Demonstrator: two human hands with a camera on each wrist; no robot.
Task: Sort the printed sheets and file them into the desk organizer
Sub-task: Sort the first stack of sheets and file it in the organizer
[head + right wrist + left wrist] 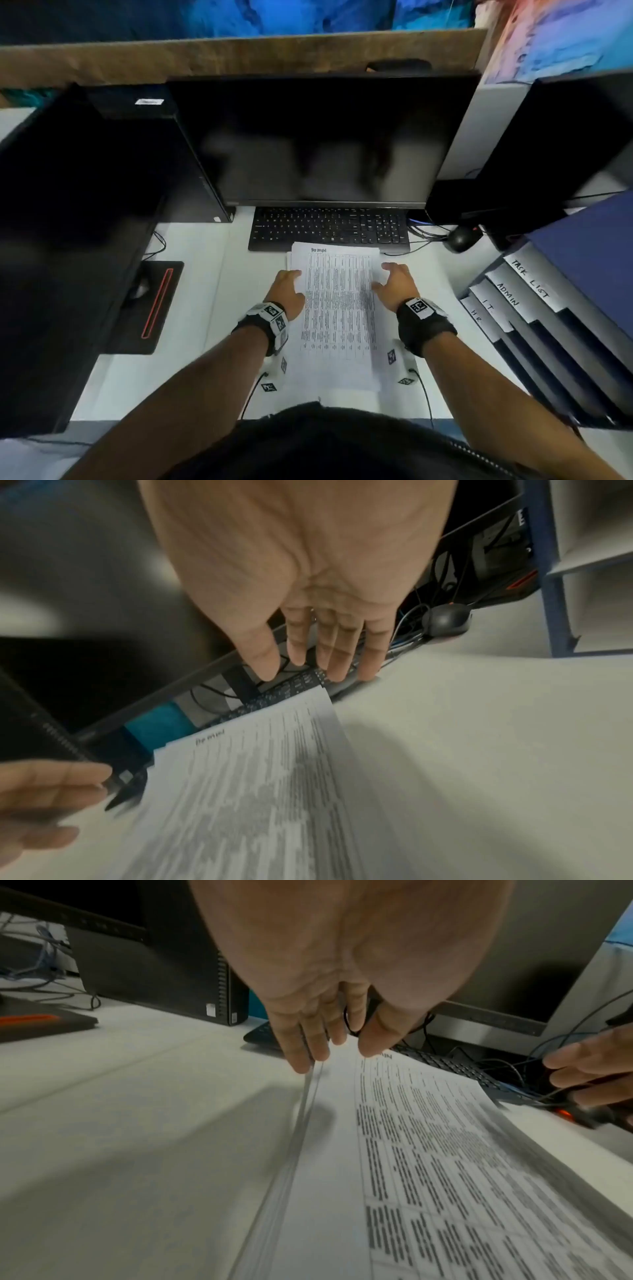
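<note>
A stack of printed sheets point(337, 308), covered in table rows, lies on the white desk in front of the keyboard. My left hand point(291, 277) is at the stack's left edge. In the left wrist view its straight fingers point(304, 1056) touch that edge and the thumb lies over the top sheet point(428, 1164). My right hand point(387, 274) is at the right edge. In the right wrist view its straight fingers point(339, 664) spread above the far corner of the sheets point(257, 791). The blue desk organizer point(582, 246) stands at the right, its slots labelled TASK LIST, ADMIN, I.T. and H.R.
A black keyboard point(329, 228) and a dark monitor point(318, 140) are just beyond the sheets. A mouse point(459, 238) and cables lie at the back right. On the left stand a computer tower point(164, 154) and a black pad with a red stripe point(157, 305).
</note>
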